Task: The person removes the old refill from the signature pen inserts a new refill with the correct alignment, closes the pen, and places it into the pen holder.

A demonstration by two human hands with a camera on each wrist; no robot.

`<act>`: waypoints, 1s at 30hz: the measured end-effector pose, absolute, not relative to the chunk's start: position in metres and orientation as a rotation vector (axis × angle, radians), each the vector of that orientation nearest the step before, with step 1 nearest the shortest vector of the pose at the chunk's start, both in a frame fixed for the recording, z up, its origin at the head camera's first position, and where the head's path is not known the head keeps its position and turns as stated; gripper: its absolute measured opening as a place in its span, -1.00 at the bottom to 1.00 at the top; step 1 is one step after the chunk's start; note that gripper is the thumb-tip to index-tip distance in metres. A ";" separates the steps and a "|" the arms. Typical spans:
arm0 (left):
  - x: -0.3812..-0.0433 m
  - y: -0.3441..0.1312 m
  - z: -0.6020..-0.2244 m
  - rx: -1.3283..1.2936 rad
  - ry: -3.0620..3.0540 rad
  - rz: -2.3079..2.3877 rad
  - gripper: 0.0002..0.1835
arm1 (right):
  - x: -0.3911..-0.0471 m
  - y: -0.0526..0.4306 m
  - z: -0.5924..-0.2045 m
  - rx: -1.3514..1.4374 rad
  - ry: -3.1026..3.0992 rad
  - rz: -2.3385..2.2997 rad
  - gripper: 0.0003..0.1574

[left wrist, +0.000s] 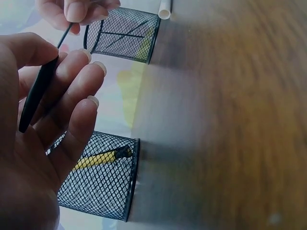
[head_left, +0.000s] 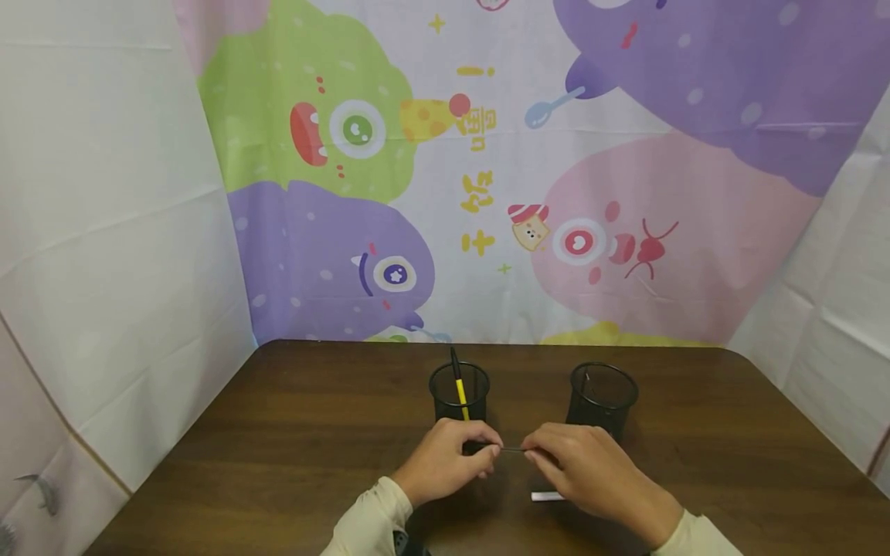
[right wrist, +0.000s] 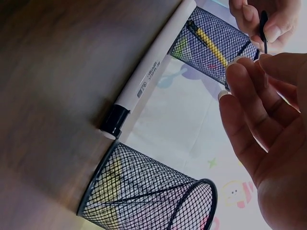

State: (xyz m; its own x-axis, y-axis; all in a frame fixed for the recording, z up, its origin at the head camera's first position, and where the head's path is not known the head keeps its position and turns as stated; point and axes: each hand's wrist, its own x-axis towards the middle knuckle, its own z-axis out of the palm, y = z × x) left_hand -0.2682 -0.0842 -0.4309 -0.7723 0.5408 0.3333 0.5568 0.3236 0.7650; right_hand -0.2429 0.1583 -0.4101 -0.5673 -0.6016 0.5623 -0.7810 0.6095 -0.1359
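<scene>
My left hand (head_left: 448, 462) pinches a black tapered piece (left wrist: 38, 93) between thumb and index finger, its other fingers loosely bent. A thin dark rod (head_left: 513, 449) runs out of that piece across the gap between my hands. Thumb and fingertips of my right hand (head_left: 591, 467) pinch the rod's far end, which the fingers partly hide. Beneath the right hand, a white pen barrel (right wrist: 156, 57) with a black end and small print lies on the table. In the left wrist view its open hollow end shows.
Behind the left hand stands a black mesh pen cup (head_left: 445, 405) holding a yellow and black pen (head_left: 462, 398). Another mesh cup (head_left: 601, 421) stands behind the right hand, with thin dark sticks visible through its mesh. A printed cloth (head_left: 480, 293) hangs at the brown table's back edge.
</scene>
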 end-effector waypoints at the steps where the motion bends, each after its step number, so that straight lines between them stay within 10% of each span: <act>1: -0.268 -0.084 -0.431 -1.059 -2.537 -1.485 -0.82 | -0.243 0.158 -0.410 1.089 -2.373 0.516 -0.93; 30: -0.267 -0.084 -0.431 -1.038 -2.451 -1.554 -0.87 | -0.246 0.166 -0.406 1.012 -2.371 0.515 -0.97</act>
State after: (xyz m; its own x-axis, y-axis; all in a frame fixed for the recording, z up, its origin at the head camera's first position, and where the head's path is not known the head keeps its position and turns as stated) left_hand -0.2669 -0.0840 -0.4311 -0.7717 0.5049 0.3867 0.5650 0.2653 0.7812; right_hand -0.2464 0.1656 -0.4057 -0.5942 -0.5539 0.5832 -0.7460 0.6506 -0.1422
